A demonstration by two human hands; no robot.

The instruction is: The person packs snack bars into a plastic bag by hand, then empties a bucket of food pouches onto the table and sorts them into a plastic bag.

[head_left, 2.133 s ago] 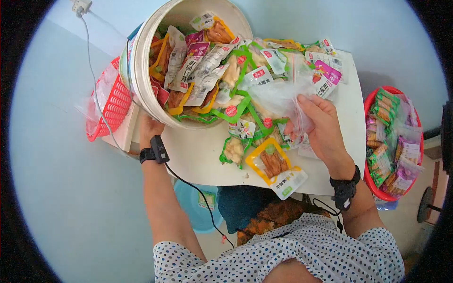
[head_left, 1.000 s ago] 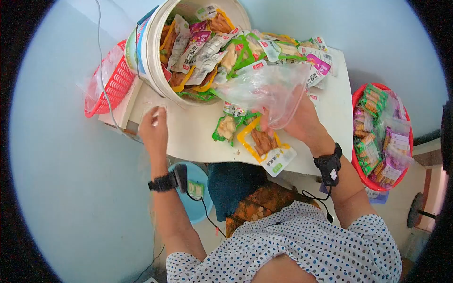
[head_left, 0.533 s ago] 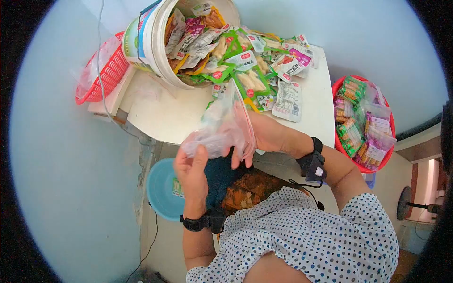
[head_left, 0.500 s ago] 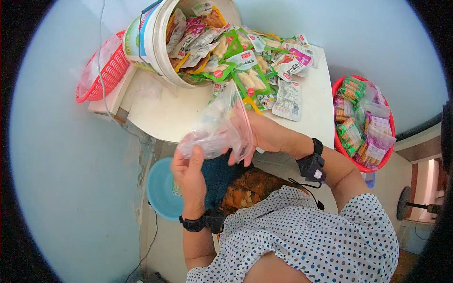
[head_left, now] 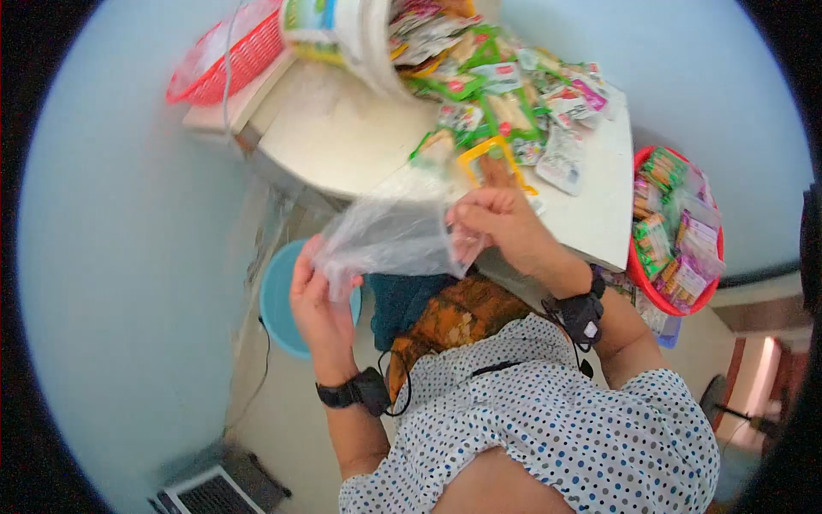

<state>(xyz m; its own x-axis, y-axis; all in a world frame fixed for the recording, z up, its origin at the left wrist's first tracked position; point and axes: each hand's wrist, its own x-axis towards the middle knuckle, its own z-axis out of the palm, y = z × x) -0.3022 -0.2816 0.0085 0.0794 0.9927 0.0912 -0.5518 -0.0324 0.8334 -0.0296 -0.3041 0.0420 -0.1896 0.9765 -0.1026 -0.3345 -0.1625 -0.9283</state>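
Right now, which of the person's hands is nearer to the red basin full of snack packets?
The right. The right hand holds the clear plastic bag at the table edge, on the red basin side. The left hand grips the bag's opposite end, farther away.

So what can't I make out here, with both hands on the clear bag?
- Clear bag, head view: crumpled and see-through, so whether its mouth is open or anything is inside cannot be told.
- White bucket: cut off by the top edge.
- Snack packets: labels too small and blurred to read.
- Left hand fingertips: behind the bag film.
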